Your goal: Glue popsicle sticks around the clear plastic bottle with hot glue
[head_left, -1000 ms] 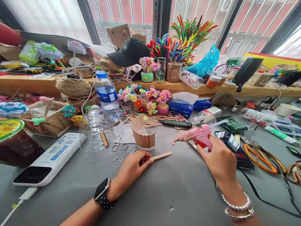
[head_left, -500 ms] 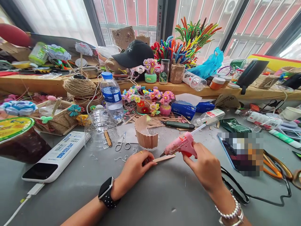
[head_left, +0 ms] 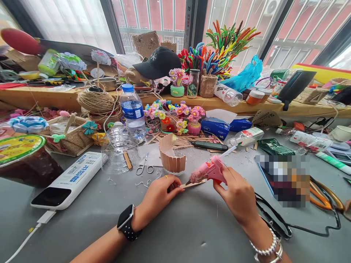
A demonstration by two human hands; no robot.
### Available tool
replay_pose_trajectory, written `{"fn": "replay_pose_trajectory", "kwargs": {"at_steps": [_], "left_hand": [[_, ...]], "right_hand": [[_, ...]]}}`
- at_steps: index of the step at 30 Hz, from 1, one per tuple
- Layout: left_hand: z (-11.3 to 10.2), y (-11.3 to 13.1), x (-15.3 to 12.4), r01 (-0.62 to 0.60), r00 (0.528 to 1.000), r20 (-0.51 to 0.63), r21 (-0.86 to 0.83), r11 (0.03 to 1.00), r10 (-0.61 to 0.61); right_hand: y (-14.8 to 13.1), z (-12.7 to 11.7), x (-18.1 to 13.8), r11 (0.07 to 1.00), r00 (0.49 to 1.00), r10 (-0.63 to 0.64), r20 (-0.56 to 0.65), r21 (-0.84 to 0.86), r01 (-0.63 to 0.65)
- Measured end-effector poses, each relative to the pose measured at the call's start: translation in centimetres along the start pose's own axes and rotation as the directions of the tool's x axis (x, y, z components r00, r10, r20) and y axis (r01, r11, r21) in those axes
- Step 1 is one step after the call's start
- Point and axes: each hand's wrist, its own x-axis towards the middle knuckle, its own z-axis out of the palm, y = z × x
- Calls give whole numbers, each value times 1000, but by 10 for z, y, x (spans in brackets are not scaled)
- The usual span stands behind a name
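Observation:
My left hand (head_left: 161, 193) pinches one end of a flat wooden craft stick (head_left: 194, 183) just above the grey table (head_left: 175, 233). In my right hand (head_left: 238, 195) is a pink hot glue gun (head_left: 206, 170), its nozzle pointing down and left at the stick, close to my left fingertips. A white glue stick (head_left: 229, 150) pokes out of the gun's back. Just beyond my left hand stands a curved wall of craft sticks (head_left: 172, 157) around a clear round form. Whether the nozzle touches the stick I cannot tell.
Small scissors (head_left: 145, 164) and a clear cut bottle (head_left: 120, 148) lie left of the stick wall. A white power bank (head_left: 70, 179) is further left. The gun's black cord (head_left: 309, 227) runs right, near orange-handled scissors (head_left: 319, 199). Loose sticks and a green utility knife (head_left: 209, 146) lie behind.
The glue gun's nozzle has shifted slightly left along the craft stick, nearer my left fingertips. My left hand keeps its pinch. The whole view has moved a little.

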Motion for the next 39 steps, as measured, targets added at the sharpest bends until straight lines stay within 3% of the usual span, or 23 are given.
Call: {"fn": "replay_pose_trajectory", "kwargs": {"at_steps": [23,39], "left_hand": [[0,1,1,2,1000,5,26,1000,-3],[1,0,-1,-6,1000,-7,36,999,7]], "right_hand": [[0,0,0,1000,1000,-27,7,10,27],[0,1,1,997,994,-70,-79,4,71]]}}
